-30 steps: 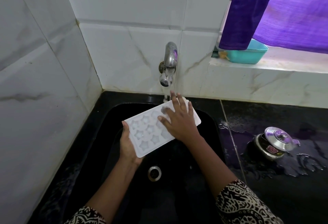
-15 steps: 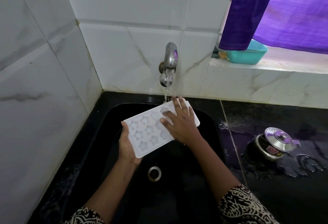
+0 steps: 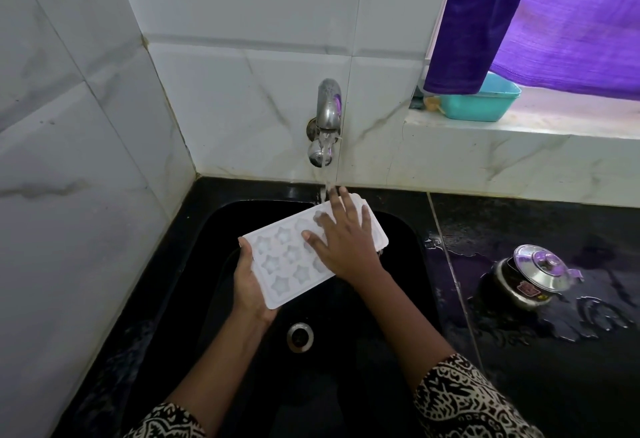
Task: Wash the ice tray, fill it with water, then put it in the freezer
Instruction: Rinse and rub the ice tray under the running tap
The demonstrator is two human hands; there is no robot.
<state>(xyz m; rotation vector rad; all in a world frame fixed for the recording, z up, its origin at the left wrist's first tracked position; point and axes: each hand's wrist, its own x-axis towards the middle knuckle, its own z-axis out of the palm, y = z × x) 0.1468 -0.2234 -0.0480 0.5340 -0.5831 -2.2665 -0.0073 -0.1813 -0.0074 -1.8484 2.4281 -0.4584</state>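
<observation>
While a thin stream of water (image 3: 324,185) falls from the rounded chrome tap (image 3: 327,115), the ice tray (image 3: 277,264) is held over the deep black sink (image 3: 214,236), above its round metal drain (image 3: 300,336). It is a flat white plastic rectangle with rounded corners, its long axis running from 7 to 1 o'clock, and its top is moulded with rows of small star-shaped pockets that look pale and glossy. The stream meets the tray's far end at 1 o'clock. The left hand (image 3: 249,285) grips the near short edge at 7 o'clock, thumb on top and palm underneath. The right hand (image 3: 346,247) lies flat on the far half, fingers straight and spread across the pockets, fingertips just beside the stream. Glossy white marble-veined tiles (image 3: 242,91) line the corner behind. At 3 o'clock of the sink, the polished black surface (image 3: 536,385) is wet and carries a squat steel pot (image 3: 519,292) under a domed, knobbed lid. At 1 o'clock, a teal plastic tub (image 3: 485,106) sits on the ledge beneath a purple curtain (image 3: 519,21).
</observation>
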